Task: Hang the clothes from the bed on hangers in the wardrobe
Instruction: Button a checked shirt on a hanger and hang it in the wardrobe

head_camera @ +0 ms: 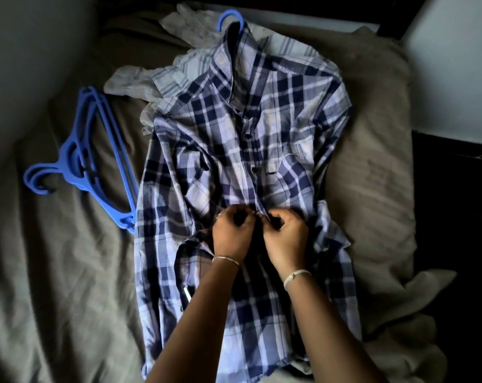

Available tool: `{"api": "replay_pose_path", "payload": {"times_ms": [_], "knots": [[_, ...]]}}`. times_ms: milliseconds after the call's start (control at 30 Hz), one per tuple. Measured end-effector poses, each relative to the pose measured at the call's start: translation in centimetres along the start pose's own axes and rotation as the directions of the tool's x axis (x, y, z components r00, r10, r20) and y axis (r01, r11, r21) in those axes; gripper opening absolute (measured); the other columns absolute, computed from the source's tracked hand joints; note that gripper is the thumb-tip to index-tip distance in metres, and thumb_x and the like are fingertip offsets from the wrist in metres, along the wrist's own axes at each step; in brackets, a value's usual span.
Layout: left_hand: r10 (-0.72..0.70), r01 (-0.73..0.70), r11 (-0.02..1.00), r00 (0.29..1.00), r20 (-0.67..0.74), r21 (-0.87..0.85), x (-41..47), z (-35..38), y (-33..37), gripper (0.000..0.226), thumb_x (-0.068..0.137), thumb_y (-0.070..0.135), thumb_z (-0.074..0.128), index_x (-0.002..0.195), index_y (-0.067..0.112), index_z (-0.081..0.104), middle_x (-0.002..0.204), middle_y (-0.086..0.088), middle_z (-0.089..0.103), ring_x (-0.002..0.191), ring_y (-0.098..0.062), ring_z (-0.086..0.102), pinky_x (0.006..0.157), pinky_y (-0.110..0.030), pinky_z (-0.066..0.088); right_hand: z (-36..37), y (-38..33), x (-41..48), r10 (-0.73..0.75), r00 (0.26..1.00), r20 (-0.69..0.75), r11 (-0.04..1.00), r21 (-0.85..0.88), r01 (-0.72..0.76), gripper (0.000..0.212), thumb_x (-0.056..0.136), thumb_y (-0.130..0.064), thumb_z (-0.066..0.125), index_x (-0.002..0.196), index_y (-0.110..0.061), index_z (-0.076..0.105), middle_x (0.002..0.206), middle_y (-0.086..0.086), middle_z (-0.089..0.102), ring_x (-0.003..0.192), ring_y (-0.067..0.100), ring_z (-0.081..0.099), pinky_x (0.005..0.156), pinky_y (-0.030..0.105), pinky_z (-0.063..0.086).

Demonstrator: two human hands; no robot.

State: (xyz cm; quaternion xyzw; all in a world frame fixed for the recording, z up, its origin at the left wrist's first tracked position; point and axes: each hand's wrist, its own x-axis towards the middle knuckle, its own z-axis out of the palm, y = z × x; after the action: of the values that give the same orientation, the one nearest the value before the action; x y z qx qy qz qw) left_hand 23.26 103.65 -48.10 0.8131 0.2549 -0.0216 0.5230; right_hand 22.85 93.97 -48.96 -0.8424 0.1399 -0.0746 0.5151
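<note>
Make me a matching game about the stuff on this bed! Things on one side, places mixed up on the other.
1. navy-and-white plaid shirt
2. stack of blue plastic hangers
3. pale striped shirt
4. single blue plastic hanger

A. hook pokes out of a collar
B. on the olive sheet, left of the shirts
C. pinched by left hand and right hand
D. partly under another shirt

Pairs: 1-C, 2-B, 3-D, 4-A

Both forearms (206, 313) showing bare up to lower frame edge. Left hand (232, 234), just left of centre, wearing thin ring (219, 215) on one finger; slim beaded bracelet (225, 259), metallic-looking, circling its wrist. Right hand (285, 237), just right of centre, wearing pale flat band (296, 276) at wrist, small knot showing.
</note>
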Motion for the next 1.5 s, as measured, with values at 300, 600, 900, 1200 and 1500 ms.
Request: {"api": "replay_pose_path", "payload": {"times_ms": [300, 600, 900, 1200, 1500], "knots": [[-0.108, 0.176, 0.891, 0.978, 0.18, -0.419, 0.6, 0.3, -1.4, 0.006, 0.088, 0.009, 0.066, 0.083, 0.012, 0.064, 0.081, -0.008, 0.068, 0.078, -0.018, 0.061, 0.081, -0.035, 0.051, 0.5, 0.2, -0.2, 0.29, 0.953, 0.087, 0.83, 0.473, -0.296, 0.021, 0.085, -0.002, 0.069, 0.075, -0.02, 0.065, 0.074, -0.005, 0.066, 0.063, -0.006, 0.059, 0.066, 0.01, 0.048], [-0.078, 0.211, 0.782, 0.967, 0.244, -0.587, 0.0, 0.4, -1.4, 0.011, 0.088, -0.003, 0.062, 0.093, 0.003, 0.068, 0.087, -0.007, 0.073, 0.082, -0.014, 0.067, 0.079, -0.025, 0.056, 0.4, 0.3, 0.0, 0.296, 0.937, 0.186, 0.784, 0.513, -0.349, 0.016, 0.084, -0.001, 0.07, 0.076, -0.014, 0.067, 0.062, -0.009, 0.063, 0.054, -0.003, 0.053, 0.054, 0.012, 0.042], [0.018, 0.13, 0.85, 0.961, 0.275, -0.51, 0.2, 0.2, -1.8, 0.012, 0.087, -0.005, 0.062, 0.09, 0.007, 0.064, 0.091, -0.011, 0.068, 0.088, -0.021, 0.062, 0.088, -0.036, 0.051, 0.0, 0.4, 0.0, 0.298, 0.924, 0.241, 0.767, 0.516, -0.381, 0.017, 0.087, -0.003, 0.066, 0.076, -0.014, 0.064, 0.055, -0.01, 0.062, 0.049, -0.002, 0.049, 0.049, 0.012, 0.041], [-0.008, 0.176, 0.82, 0.955, 0.296, -0.544, -0.2, 0.2, -1.8, 0.006, 0.088, 0.001, 0.063, 0.094, 0.0, 0.062, 0.092, -0.019, 0.067, 0.087, -0.027, 0.062, 0.085, -0.039, 0.053, -0.5, 0.9, -0.1, 0.287, 0.914, 0.286, 0.735, 0.546, -0.401, 0.012, 0.085, -0.003, 0.069, 0.079, -0.013, 0.067, 0.068, -0.006, 0.067, 0.054, 0.001, 0.054, 0.051, 0.013, 0.044], [-0.149, 0.221, 0.726, 0.975, 0.164, -0.652, -1.3, 0.6, -1.0, 0.011, 0.084, -0.001, 0.067, 0.077, 0.006, 0.068, 0.074, -0.008, 0.068, 0.069, -0.013, 0.06, 0.067, -0.019, 0.051, -0.6, 0.4, -0.2, 0.364, 0.886, 0.287, 0.622, 0.633, -0.461, 0.005, 0.088, -0.008, 0.066, 0.084, -0.009, 0.066, 0.072, -0.003, 0.071, 0.067, 0.006, 0.064, 0.061, 0.017, 0.05]]}}
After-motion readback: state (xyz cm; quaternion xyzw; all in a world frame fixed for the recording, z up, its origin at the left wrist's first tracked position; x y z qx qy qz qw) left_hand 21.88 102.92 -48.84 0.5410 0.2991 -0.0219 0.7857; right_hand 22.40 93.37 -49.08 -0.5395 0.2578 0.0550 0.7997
